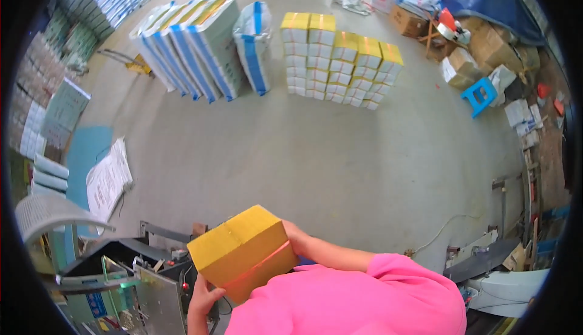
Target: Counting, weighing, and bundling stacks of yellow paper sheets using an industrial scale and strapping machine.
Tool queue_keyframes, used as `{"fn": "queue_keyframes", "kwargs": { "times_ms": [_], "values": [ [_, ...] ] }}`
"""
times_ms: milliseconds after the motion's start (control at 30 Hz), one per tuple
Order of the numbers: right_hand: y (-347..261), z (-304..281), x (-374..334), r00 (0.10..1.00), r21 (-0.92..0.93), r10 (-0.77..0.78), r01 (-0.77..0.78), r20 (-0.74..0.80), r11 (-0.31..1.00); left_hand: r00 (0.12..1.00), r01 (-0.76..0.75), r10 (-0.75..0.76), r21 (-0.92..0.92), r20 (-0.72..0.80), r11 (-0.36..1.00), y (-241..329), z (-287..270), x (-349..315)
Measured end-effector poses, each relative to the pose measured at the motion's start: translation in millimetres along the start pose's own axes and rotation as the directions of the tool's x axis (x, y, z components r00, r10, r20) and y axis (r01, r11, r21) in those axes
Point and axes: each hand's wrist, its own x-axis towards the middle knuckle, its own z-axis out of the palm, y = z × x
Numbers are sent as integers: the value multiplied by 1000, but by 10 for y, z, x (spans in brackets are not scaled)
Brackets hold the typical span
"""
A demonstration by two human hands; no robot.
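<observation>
Close to my body I hold a block-shaped yellow bundle (243, 247) with a thin pink strap around it. It sits tilted, its lighter yellow top facing up. Against its lower left corner my left hand (205, 297) is closed, thumb on the near side. My right hand (295, 238) grips the right end, its fingers partly hidden behind the bundle. A pink sleeve covers my upper right arm.
Ahead on the floor stand stacked yellow-topped, white-sided bundles (340, 68). Left of them are tall white-and-blue packs (200, 46). A machine (152, 292) is at my lower left. A blue stool (480, 96) and cardboard boxes (486, 46) lie far right; a cable (440, 232) crosses the floor.
</observation>
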Motion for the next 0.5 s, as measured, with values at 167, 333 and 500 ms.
{"fn": "queue_keyframes", "kwargs": {
  "times_ms": [167,333,500],
  "values": [
    [-1250,-872,-254,980,112,-196,193,15,975,984,39,-38,-3,176,999,1189,853,1096],
    [-2221,-1483,-310,907,151,-421,421,-35,894,912,35,-72,98,404,995,1665,1429,2480],
    [-2664,-2603,318,782,-117,-472,468,-407,876,777,124,-179,132,603,983,2050,2362,4056]
  ]
}}
